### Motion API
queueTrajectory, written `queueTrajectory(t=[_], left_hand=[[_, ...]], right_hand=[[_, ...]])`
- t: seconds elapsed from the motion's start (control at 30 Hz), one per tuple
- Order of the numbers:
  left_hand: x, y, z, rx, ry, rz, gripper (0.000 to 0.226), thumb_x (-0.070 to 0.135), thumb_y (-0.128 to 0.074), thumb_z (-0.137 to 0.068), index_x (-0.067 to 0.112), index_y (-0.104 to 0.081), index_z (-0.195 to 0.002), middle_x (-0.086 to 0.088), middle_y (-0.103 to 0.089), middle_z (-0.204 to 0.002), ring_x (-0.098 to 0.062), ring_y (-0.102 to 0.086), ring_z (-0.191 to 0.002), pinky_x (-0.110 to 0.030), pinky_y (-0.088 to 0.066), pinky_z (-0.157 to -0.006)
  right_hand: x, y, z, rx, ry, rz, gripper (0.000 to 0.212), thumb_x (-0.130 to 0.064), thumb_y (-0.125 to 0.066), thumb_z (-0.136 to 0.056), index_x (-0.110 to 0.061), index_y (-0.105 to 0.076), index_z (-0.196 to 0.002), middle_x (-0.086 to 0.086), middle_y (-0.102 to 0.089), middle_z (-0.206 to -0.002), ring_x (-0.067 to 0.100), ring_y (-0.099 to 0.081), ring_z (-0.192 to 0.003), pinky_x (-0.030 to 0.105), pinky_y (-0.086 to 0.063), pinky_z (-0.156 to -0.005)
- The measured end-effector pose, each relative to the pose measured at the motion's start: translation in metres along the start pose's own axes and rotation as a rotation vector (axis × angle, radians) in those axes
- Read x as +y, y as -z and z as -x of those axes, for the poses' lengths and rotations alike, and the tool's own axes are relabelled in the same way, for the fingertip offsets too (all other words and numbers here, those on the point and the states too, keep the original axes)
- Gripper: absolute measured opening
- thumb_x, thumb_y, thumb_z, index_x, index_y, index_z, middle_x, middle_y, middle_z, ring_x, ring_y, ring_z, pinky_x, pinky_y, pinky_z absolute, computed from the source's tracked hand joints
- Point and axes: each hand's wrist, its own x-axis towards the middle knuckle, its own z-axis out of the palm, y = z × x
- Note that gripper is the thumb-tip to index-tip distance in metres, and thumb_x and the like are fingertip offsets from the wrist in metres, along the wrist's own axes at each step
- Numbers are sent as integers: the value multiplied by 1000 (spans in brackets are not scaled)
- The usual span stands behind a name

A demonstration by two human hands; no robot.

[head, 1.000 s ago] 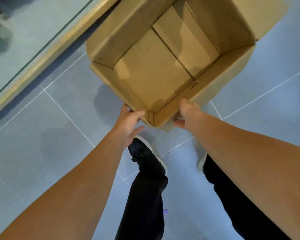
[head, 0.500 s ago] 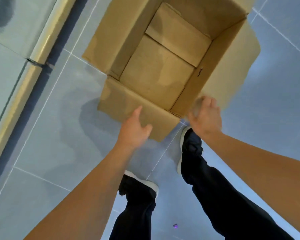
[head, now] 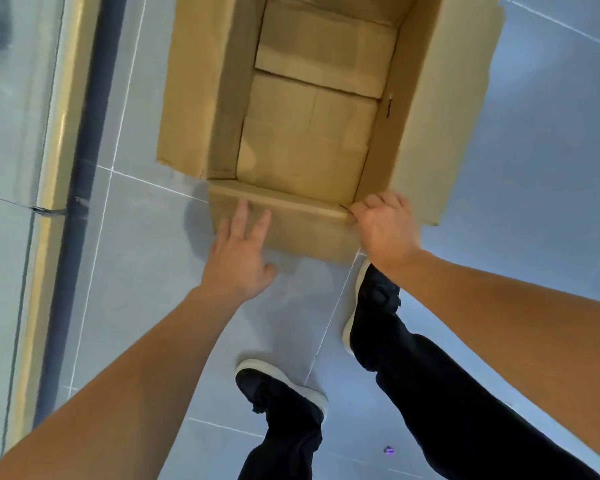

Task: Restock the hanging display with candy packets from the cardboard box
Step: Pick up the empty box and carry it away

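The cardboard box [head: 305, 133] has turned on the floor and the near flap now folds down. The left hand [head: 238, 258] lies flat on it; the right hand [head: 385, 226] pinches the corner. Nothing inside (no candy left).

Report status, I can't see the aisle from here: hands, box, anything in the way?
Left hand flat on near flap. Right hand gripping box corner. Cardboard box open, no packets visible. Floor ahead shows nothing blocking.
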Motion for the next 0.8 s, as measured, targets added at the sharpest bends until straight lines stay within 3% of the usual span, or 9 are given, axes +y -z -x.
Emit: queueTrajectory(t=[0.07, 0.13, 0.27, 0.3, 0.37, 0.43, 0.5, 0.63, 0.8], left_hand=[[24, 0, -10, 7, -66, 114, 95, 31, -67, -83, 31, -5, -155, 2, 11, -163, -29, -3, -150, -48, -26, -116], [56, 10, -18, 64, 7, 450, 89, 24, -69, -85, 25, -14, -155, 2, -9, -163, -18, -15, -148, -38, -26, -117], [103, 31, -33, 288, 561, 1295, 53, 33, -70, -78, 25, -50, -126, 0, -54, -126, -15, -52, -103, -29, -42, -85], [111, 35, -34, 272, 657, 1463, 47, 35, -68, -81, 23, -51, -124, -1, -56, -119, -17, -54, -99, -30, -44, -83], [121, 45, -37, 147, 738, 1678, 53, 35, -63, -91, 27, -44, -140, 4, -52, -121, -23, -56, -103, -35, -45, -92], [126, 53, -42, 49, 789, 1786, 57, 38, -63, -92, 31, -39, -143, 4, -43, -135, -30, -56, -111, -40, -45, -99], [127, 61, -48, -21, 799, 1867, 55, 42, -64, -90, 32, -42, -140, -4, -37, -143, -37, -50, -123, -44, -45, -101], [137, 79, -63, -44, 757, 1851, 66, 51, -63, -88, 32, -39, -147, -1, -30, -154, -36, -38, -137, -48, -36, -110], [140, 116, -80, -8, 731, 1873, 82, 64, -51, -88, 24, -24, -154, 4, -18, -162, -44, -22, -144, -52, -23, -118]], right_hand=[[34, 10, -4, 51, -112, -126, 42, -2, -62, -79, -17, -65, -118, 6, -58, -117, 32, -48, -118, 39, -35, -102], [58, 21, -3, 105, -260, -301, 39, -5, -58, -85, -12, -61, -123, 10, -50, -128, 35, -45, -118, 41, -38, -99], [71, 30, 6, 145, -752, -1015, 40, -19, -61, -88, -7, -51, -126, 10, -47, -127, 27, -52, -112, 31, -42, -91], [72, 32, 8, 135, -878, -1199, 46, -22, -61, -88, -9, -47, -130, 8, -46, -129, 25, -52, -115, 31, -42, -92], [80, 38, 5, 128, -942, -1387, 61, -26, -61, -88, -17, -37, -144, 4, -41, -139, 20, -46, -126, 34, -40, -104], [96, 46, -4, 103, -937, -1479, 80, -33, -64, -83, -25, -25, -153, -1, -33, -151, 17, -40, -134, 40, -37, -113], [113, 53, -16, 21, -959, -1542, 90, -40, -65, -77, -31, -21, -154, -6, -30, -154, 19, -42, -134, 45, -43, -108], [138, 75, -42, -123, -889, -1538, 70, -34, -64, -87, -29, -32, -149, -5, -39, -146, 18, -48, -114, 34, -53, -76], [147, 96, -47, -279, -938, -1635, 53, -47, -58, -89, -33, -44, -138, -7, -47, -135, 19, -50, -120, 46, -53, -94]])
